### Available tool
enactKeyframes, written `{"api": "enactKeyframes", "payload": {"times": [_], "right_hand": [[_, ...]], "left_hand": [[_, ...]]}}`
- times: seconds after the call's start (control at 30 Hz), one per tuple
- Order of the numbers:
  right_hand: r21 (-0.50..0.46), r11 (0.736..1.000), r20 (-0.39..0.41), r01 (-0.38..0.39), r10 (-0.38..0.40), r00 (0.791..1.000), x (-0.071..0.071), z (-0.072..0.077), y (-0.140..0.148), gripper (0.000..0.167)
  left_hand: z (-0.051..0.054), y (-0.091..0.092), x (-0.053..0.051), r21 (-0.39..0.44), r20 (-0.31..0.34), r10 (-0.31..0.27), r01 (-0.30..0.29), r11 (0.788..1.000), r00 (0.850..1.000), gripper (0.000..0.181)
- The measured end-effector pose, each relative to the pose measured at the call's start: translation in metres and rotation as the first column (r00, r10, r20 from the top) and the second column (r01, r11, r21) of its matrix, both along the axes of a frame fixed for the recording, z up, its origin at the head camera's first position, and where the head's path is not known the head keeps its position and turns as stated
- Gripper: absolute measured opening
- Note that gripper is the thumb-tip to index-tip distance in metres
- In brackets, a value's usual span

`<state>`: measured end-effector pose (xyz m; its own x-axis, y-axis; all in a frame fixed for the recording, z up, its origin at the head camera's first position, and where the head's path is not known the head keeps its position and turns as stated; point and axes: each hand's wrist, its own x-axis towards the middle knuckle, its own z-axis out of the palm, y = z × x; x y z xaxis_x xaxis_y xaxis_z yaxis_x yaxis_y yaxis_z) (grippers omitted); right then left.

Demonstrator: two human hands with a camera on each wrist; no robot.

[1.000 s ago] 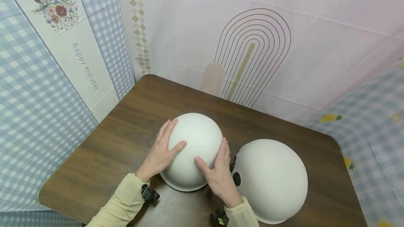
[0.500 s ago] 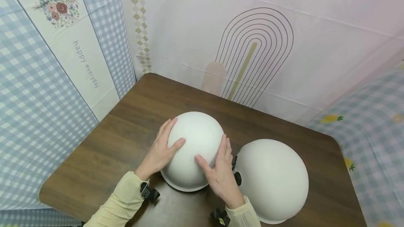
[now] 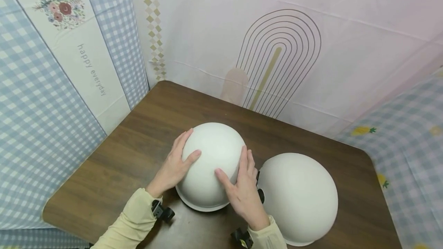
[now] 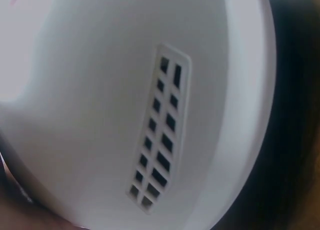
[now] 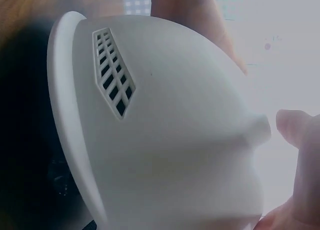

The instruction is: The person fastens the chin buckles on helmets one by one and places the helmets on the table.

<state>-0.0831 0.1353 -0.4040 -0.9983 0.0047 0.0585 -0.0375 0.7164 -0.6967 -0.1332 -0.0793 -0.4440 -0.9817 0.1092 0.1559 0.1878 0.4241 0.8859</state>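
A white domed helmet [image 3: 216,141] sits on the brown table between both hands in the head view, dome up. My left hand [image 3: 171,172] holds its left side, fingers along the curve and thumb on the near face. The right hand [image 3: 243,191] grips the right side, its thumb on the front of the dome. Slotted vents show on the helmet [image 4: 100,115] in the left wrist view and on the helmet [image 5: 170,94] in the right wrist view. The helmet's underside is hidden.
Just right of the right hand is a second white helmet [image 3: 299,199], with a dark round part [image 3: 261,196] on its left side. The wooden table [image 3: 114,164] meets a patterned white cloth [image 3: 207,30] behind and checked cloths at the sides.
Both hands have slid slightly upward on the helmet, with the left thumb also a little farther left. The held helmet has tilted or shifted very slightly; the second helmet stays put.
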Motion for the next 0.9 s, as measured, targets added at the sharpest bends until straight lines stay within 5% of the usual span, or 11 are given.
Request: {"api": "enactKeyframes", "payload": {"times": [0.9], "right_hand": [[0.004,0.999,-0.104,-0.044,0.044,0.994,-0.005,0.011,0.009,0.091]], "left_hand": [[0.006,0.001,-0.004,0.075,0.062,0.016,-0.021,0.997,0.998,0.065]]}}
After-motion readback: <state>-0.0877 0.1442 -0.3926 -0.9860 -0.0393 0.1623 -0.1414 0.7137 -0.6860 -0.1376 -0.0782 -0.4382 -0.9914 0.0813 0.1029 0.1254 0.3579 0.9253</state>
